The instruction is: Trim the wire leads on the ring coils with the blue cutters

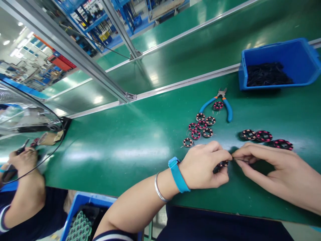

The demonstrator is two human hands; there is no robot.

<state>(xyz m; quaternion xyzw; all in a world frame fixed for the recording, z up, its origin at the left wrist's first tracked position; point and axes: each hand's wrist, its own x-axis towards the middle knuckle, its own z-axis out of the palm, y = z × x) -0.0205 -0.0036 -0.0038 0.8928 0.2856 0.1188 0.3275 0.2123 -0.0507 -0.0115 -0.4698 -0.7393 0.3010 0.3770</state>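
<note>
My left hand (207, 165), with a blue strap and a silver bangle at the wrist, closes its fingers round a small wound motor stator (222, 164), mostly hidden by them. Close by on the right, my right hand (272, 167) pinches a thin dark wire (240, 160) at the stator's edge. Beyond my left hand lies a loose group of similar stators (202, 125), some with pinkish-red windings and some copper-coloured. Behind my right hand, another three stators (263, 136) sit in a row.
Blue-handled cutting pliers (228, 110) lie spread around one stator. A blue bin (278, 87) with black thin pieces stands at the back right. Below the bench edge is another blue bin (100, 198). At left, a co-worker's hand (23, 159) holds a dark tool.
</note>
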